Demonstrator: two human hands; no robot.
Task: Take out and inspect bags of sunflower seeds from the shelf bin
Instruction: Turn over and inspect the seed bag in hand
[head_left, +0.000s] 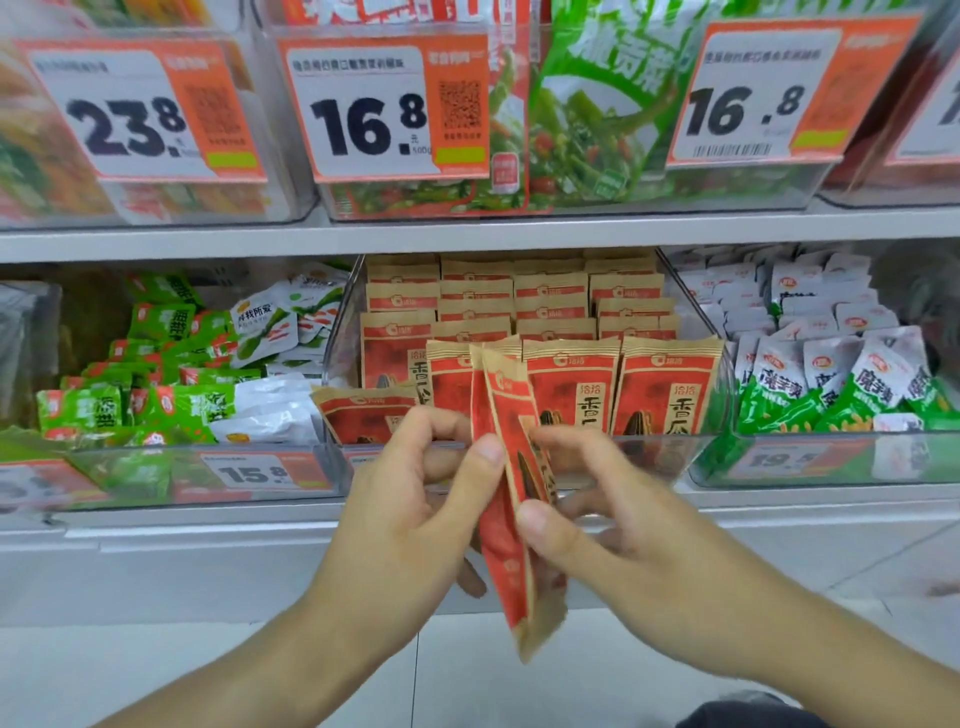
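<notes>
Shop shelf (467, 234), two tiers of clear bins with price tags. Sunflower seed bin (717, 415): just beyond both hands, bags standing in rows, faces forward for picking. Held bag (511, 467): out of the bin, edge-on between the hands, likely being turned for inspection. Left hand (415, 499): thumb pinching its left face. Right hand (597, 514): thumb and fingers clamped on its right side.

Both hands, left hand (415, 488) and right hand (597, 499), sit right before the clear bin (722, 395), blocking its open front with the held bag (506, 467) between them. Inside, upright sunflower seed bags (571, 322) pack every row tight. Above, the shelf edge (467, 234) caps the opening. Neighbouring bins crowd both sides.
</notes>
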